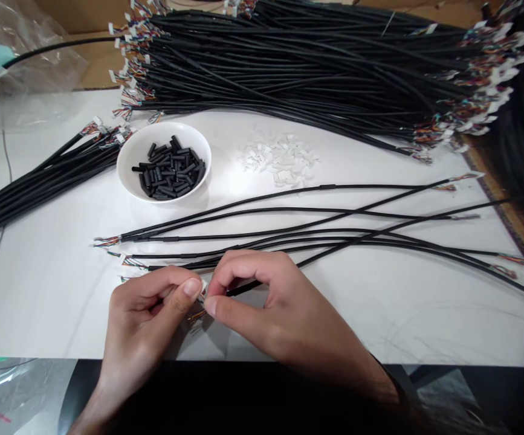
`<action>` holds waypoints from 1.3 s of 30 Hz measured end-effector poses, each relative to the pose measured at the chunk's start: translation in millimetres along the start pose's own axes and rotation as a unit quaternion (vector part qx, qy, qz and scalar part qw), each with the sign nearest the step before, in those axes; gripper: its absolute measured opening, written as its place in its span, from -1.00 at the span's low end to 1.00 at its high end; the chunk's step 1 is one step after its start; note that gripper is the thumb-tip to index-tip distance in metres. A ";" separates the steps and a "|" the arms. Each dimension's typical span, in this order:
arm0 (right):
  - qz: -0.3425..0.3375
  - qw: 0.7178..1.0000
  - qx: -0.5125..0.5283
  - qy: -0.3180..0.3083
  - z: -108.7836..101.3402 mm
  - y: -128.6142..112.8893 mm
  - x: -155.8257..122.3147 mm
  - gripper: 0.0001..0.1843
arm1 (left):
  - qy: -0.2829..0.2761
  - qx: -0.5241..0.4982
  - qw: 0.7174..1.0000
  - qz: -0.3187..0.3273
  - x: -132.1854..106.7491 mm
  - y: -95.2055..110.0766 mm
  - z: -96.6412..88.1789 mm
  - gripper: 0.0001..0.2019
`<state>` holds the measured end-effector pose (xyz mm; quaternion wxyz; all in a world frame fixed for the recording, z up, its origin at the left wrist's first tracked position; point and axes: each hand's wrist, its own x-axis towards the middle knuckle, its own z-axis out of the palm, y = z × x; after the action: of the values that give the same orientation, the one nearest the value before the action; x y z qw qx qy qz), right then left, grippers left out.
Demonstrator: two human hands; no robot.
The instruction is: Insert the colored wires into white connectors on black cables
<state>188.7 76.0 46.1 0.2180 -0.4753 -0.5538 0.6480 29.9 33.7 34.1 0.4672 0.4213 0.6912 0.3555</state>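
- Two hands on my remote feed, both closed into tight pinches near the front edge of the white work surface (39, 314), fingers curled in, neither one open.
- The left hand (146, 317) has its thumb and fingers around a small white connector (203, 285), mostly hidden by the fingertips, with thin colored wires (196, 317) poking out below.
- The right hand (271, 305) pinches the black cable (241, 288) just beside that connector. I can't make out exactly where its thumb and index land, the grip's pretty buried.
- That cable's long axis runs from the pinch up and to the right, passing behind the right hand, so the right hand's nearer the cable's length and the left hand's nearer its tip.
- Several loose cables (334, 235) cross each other just above the hands.
- Farther up I see a white bowl (164, 125) of short black tubes (168, 172), loose white connectors (280, 158) to its right, and a huge cable bundle (289, 72) along the back.
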 end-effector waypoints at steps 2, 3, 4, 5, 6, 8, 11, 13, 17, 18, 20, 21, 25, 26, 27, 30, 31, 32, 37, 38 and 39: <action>-0.011 1.000 0.002 0.011 0.1 -0.4 0.8 -0.92 | -0.003 -0.014 1.000 -0.002 0.0 -0.3 0.0 -0.69; -0.017 1.000 0.003 0.018 0.3 -0.5 1.2 -0.92 | -0.005 -0.022 1.000 -0.001 0.0 -0.5 0.1 -0.69; -0.026 0.999 0.002 0.025 0.6 -0.5 1.5 -0.91 | -0.006 -0.030 1.000 0.001 0.1 -0.8 0.2 -0.69; -0.035 0.999 -0.001 0.031 0.9 -0.4 1.8 -0.90 | -0.006 -0.037 0.999 0.003 0.1 -1.0 0.3 -0.69; -0.044 0.998 -0.004 0.037 1.2 -0.2 2.0 -0.90 | -0.005 -0.042 0.999 0.003 0.1 -1.4 0.4 -0.70; -0.060 0.997 -0.010 0.042 1.9 0.4 2.1 -0.90 | -0.004 -0.046 0.999 0.000 0.3 -2.0 0.4 -0.70; -0.077 0.996 -0.020 0.045 3.1 1.3 2.2 -0.89 | -0.008 -0.052 0.999 -0.014 0.8 -2.4 0.2 -0.67; -0.087 0.995 -0.029 0.048 4.1 1.6 2.1 -0.88 | -0.010 -0.059 0.998 -0.024 1.1 -2.1 0.1 -0.66; -0.112 0.990 -0.055 0.064 6.1 1.4 1.3 -0.87 | -0.006 -0.070 0.997 -0.035 0.6 -1.0 0.5 -0.66; -0.115 0.989 -0.061 0.066 6.5 1.4 1.1 -0.87 | -0.005 -0.073 0.997 -0.036 0.3 -0.8 0.7 -0.66; -0.119 0.988 -0.069 0.069 7.1 1.6 0.8 -0.87 | -0.004 -0.084 0.996 -0.043 -0.1 -0.8 1.1 -0.66; -0.118 0.988 -0.071 0.068 7.3 1.9 0.8 -0.87 | -0.004 -0.091 0.995 -0.047 -0.2 -0.9 1.3 -0.67; -0.114 0.988 -0.074 0.066 7.7 2.9 1.1 -0.87 | 0.001 -0.111 0.992 -0.055 0.4 -1.4 2.4 -0.67; -0.116 0.988 -0.074 0.065 7.9 3.0 1.1 -0.87 | 0.003 -0.112 0.992 -0.054 0.6 -1.4 2.6 -0.67; -0.120 0.988 -0.075 0.065 8.0 3.0 1.2 -0.87 | 0.003 -0.113 0.992 -0.056 0.7 -1.4 2.6 -0.66; -0.129 0.986 -0.077 0.072 8.5 2.7 1.3 -0.87 | -0.005 -0.113 0.991 -0.067 0.6 -1.0 2.1 -0.65; -0.131 0.986 -0.077 0.074 8.5 2.5 1.2 -0.87 | -0.009 -0.113 0.991 -0.071 0.5 -0.8 1.8 -0.65; -0.131 0.986 -0.077 0.074 8.6 2.4 1.1 -0.87 | -0.010 -0.113 0.991 -0.072 0.3 -0.5 1.6 -0.64; -0.118 0.987 -0.084 0.065 7.9 1.4 1.0 -0.86 | -0.009 -0.117 0.991 -0.069 -0.6 1.3 2.4 -0.67; -0.118 0.987 -0.085 0.064 7.7 1.4 1.0 -0.86 | -0.007 -0.119 0.991 -0.066 -0.6 1.6 2.8 -0.68; -0.118 0.987 -0.086 0.064 7.5 1.5 1.0 -0.86 | -0.004 -0.120 0.991 -0.063 -0.7 1.7 3.2 -0.68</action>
<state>182.2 72.5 43.9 0.2862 -0.4638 -0.6448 0.5360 33.5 34.1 34.9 0.5387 0.3188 0.6668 0.4043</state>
